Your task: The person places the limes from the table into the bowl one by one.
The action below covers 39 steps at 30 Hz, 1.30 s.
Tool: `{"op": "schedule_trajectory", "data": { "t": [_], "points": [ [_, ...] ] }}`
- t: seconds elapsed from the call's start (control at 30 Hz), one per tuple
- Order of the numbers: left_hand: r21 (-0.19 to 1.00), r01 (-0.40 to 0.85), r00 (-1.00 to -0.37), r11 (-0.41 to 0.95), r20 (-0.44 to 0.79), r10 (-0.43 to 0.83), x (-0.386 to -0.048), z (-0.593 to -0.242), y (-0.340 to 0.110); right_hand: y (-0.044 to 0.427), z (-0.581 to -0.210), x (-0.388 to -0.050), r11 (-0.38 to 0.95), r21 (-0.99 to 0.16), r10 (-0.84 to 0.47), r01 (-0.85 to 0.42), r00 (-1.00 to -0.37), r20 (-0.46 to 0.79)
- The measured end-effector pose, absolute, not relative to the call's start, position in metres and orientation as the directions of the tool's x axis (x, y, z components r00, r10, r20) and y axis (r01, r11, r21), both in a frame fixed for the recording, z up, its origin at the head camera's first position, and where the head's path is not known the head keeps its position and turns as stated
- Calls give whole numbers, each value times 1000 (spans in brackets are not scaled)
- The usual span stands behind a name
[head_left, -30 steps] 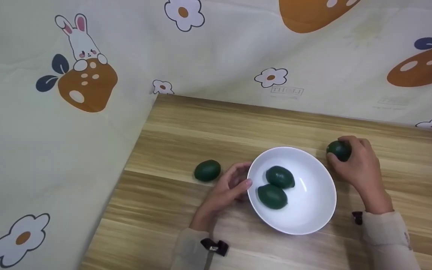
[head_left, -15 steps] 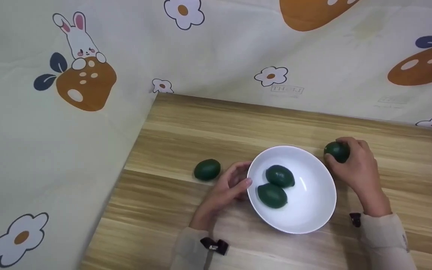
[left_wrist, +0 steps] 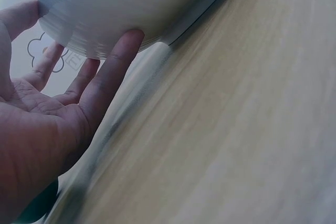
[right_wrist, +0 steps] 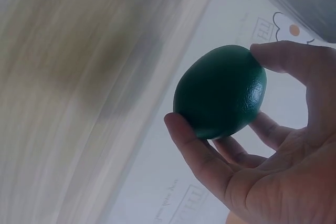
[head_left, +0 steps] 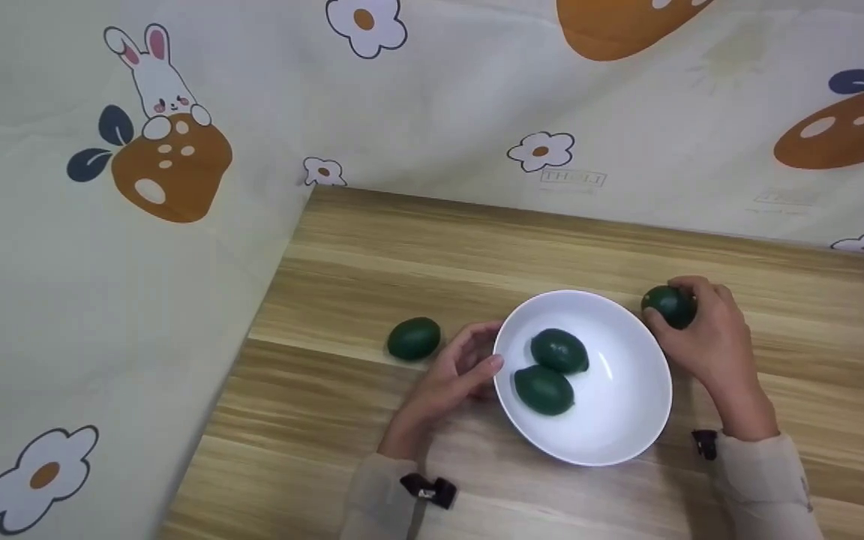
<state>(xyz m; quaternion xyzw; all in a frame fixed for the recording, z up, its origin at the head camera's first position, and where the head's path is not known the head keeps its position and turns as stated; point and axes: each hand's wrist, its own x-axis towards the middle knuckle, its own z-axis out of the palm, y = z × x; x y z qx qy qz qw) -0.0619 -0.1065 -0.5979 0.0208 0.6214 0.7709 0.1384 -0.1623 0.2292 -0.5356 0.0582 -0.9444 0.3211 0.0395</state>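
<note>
A white bowl (head_left: 616, 405) stands on the wooden table with two dark green limes inside, an upper lime (head_left: 559, 351) and a lower lime (head_left: 544, 390) touching each other. My left hand (head_left: 451, 379) holds the bowl's left side, thumb at the rim and fingers spread along the outer wall (left_wrist: 115, 9). Right of the bowl, my right hand (head_left: 709, 337) grips another green lime (head_left: 668, 306) between thumb and fingers. In the right wrist view this lime (right_wrist: 220, 93) looks raised off the table. A further lime (head_left: 414, 339) lies on the table left of my left hand.
The wooden table (head_left: 312, 420) meets a patterned cloth wall (head_left: 447, 112) at the back and another cloth wall (head_left: 124, 315) along its left edge. The bowl's right rim lies close to my right hand.
My right hand, with its lime, has moved slightly left toward the bowl and a little nearer to me. My left hand, the bowl and the other limes stay in place.
</note>
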Motion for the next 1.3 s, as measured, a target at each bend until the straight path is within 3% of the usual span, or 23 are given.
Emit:
{"op": "schedule_trajectory", "data": {
  "t": [1.3],
  "points": [
    [962,-202,-959,-182,-156,236,-63,-600,-107,217,-507,-133,758,-632,-36,-164,-977,211]
  ]
}}
